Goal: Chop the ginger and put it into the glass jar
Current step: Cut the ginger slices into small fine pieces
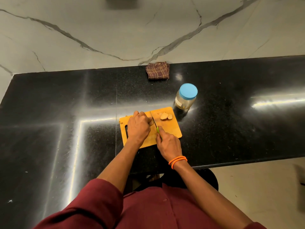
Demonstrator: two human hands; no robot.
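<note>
Because the ginger point(151, 122) has to stay put under the blade, the left hand point(138, 127) curls over it on the wooden cutting board point(171, 129), fingers bunched down on the piece so that most of it is hidden beneath the knuckles. Just to its right the knife point(153, 120) stands edge-down across the board, its green handle gripped in the right hand point(167, 142), which sits low and close, probably for control on a small, hard root. Cut slices point(165, 116) lie pushed toward the far right corner of the board, apart from the blade and on the side nearest the glass jar point(185, 97), a placement that would shorten the transfer. The jar stands upright on the black counter point(231, 121) just beyond that corner, its blue lid point(188, 90) still on, so it must be opened before anything goes in. A pale label shows on its side, too small to read. A folded checked cloth point(157, 70) lies farther back by the marble wall point(115, 30).
</note>
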